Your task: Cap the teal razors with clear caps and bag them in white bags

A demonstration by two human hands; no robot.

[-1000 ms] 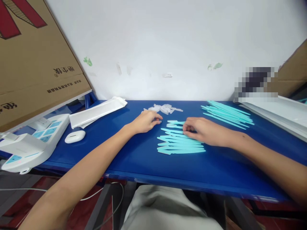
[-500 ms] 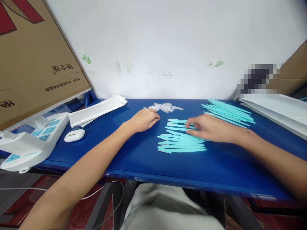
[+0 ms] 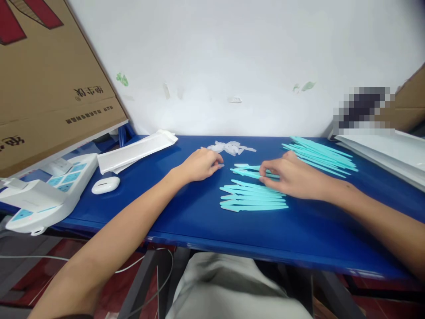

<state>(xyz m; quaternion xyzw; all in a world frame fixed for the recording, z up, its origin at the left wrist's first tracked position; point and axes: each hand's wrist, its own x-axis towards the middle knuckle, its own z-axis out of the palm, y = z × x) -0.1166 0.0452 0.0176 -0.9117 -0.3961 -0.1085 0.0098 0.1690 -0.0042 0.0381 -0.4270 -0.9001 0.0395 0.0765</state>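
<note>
The left hand (image 3: 201, 165) is curled, its thumb and forefinger close together; a small pale bit shows at their tips, and one cannot tell whether it is a held piece or a nail. Just beyond these fingers lies a heap of clear pieces (image 3: 232, 148). The right hand (image 3: 290, 176) reaches in from the other side, thumb and forefinger bent, with a small gap between them, over a few teal sticks (image 3: 245, 173); whether they are clamped on one cannot be told. The sticks' notched ends point from the right fingertips toward the left ones. Nearer the person than the right fingers, a row of sticks (image 3: 254, 204) lies side by side, and beyond that hand, to its right, is a loose pile of sticks (image 3: 323, 157). Well left of the left fingers are a white wrapper (image 3: 137, 153), a white case (image 3: 105, 185) and a power strip (image 3: 78, 195), all on the blue table (image 3: 199, 212).
</note>
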